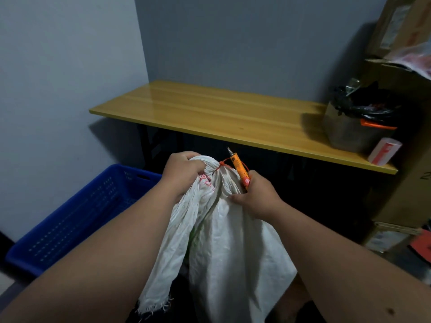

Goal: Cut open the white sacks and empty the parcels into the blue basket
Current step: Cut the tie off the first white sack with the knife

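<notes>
The left hand (184,173) is clenched around the gathered neck of a crumpled white woven sack (228,241), just beside the thin red tie (222,164) cinching it. The right hand (257,194) grips an orange utility knife (240,170) with curled fingers, its short blade pointing up and away past the tie, while the thumb presses on the sack cloth. The sack hangs between both forearms, its frayed edge low on the left. A blue perforated plastic basket (77,213) sits on the floor to the left. Behind stands a long yellow wooden table (210,115), with brown cardboard boxes (396,31) stacked on the right.
</notes>
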